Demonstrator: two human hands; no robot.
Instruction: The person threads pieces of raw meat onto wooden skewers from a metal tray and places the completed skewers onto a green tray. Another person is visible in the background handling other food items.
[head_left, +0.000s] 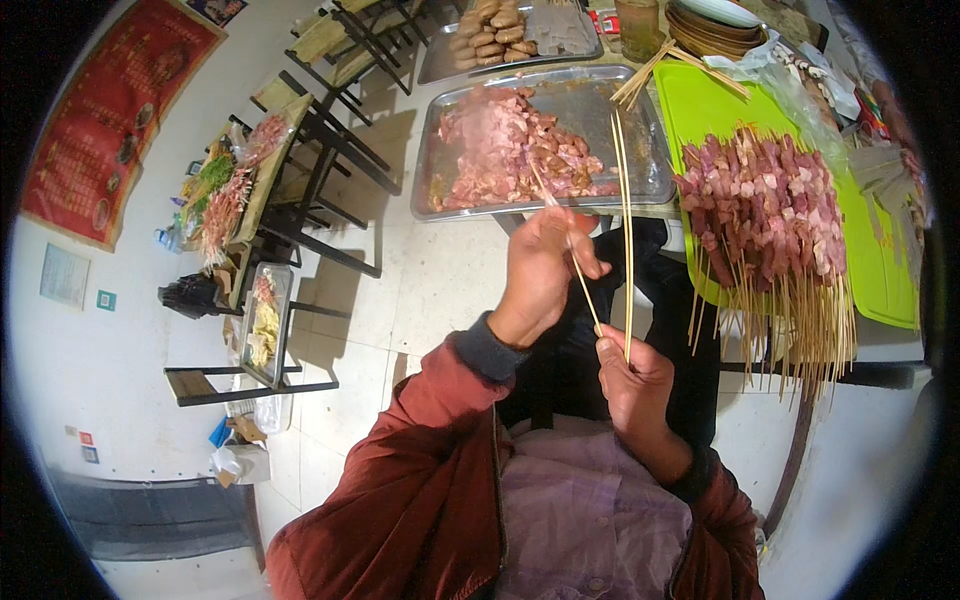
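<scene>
My right hand (636, 375) grips a slanted bamboo skewer (583, 281) near its lower end, along with a few more skewers (624, 240) that stick up from the fist. My left hand (546, 262) is at the upper part of the slanted skewer, its fingers pinched around a small pale piece of meat (551, 200). Just beyond the left hand lies a metal tray (622, 139) with a heap of raw meat pieces (517, 142). To the right, a pile of threaded meat skewers (765, 202) rests on a bright green tray (690, 94), the bare stick ends hanging over its near edge.
Loose bamboo skewers (637, 79) lie across the corners of both trays. Behind is another metal tray (442, 73) with brown rounded food; stacked bowls (709, 30) stand at the back right. At left are a table with vegetables (217, 169) and a bench (191, 384) bearing a food tray (283, 330).
</scene>
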